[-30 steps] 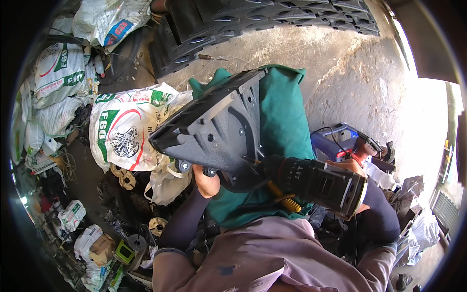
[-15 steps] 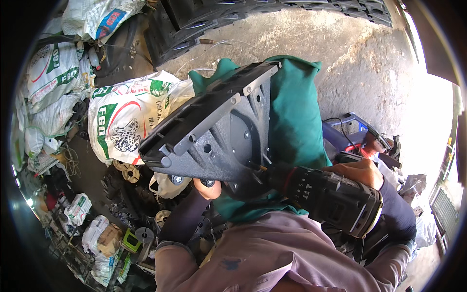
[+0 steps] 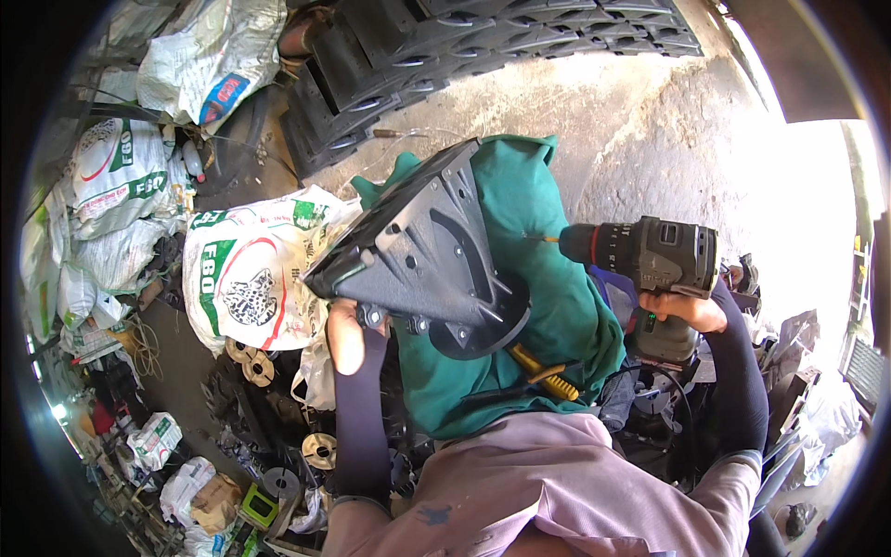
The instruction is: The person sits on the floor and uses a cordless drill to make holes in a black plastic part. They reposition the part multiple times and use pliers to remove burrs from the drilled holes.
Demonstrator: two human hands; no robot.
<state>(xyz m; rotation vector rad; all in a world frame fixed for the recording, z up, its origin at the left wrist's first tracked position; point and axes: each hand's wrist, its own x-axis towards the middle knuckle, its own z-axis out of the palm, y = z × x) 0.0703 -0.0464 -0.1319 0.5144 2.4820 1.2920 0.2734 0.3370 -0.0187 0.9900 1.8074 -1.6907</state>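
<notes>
A black, wedge-shaped bracket [image 3: 422, 246] with a round base and several bolts rests tilted on the green cloth [image 3: 520, 190] over my lap. My left hand [image 3: 346, 342] is closed on its lower left corner from beneath; most of the fingers are hidden behind the part. Off to the right, my right hand [image 3: 689, 312] grips a black cordless drill [image 3: 654, 252] by its handle. The drill's thin bit [image 3: 543, 239] points left, apart from the bracket and above the cloth. A yellow-handled tool [image 3: 557, 381] lies on the cloth below the bracket's round base.
A white printed sack [image 3: 251, 278] stands left of the bracket, with more sacks [image 3: 111, 176] beyond it. Black moulded panels [image 3: 399, 65] are stacked at the far side. Spools [image 3: 320, 451] and scattered parts lie at lower left. A plastic bag [image 3: 821, 408] sits at right.
The drill has come away from the bracket, up and to the right, and its bit is now exposed. The bracket has turned somewhat in my left hand. The yellow-handled tool has come into view.
</notes>
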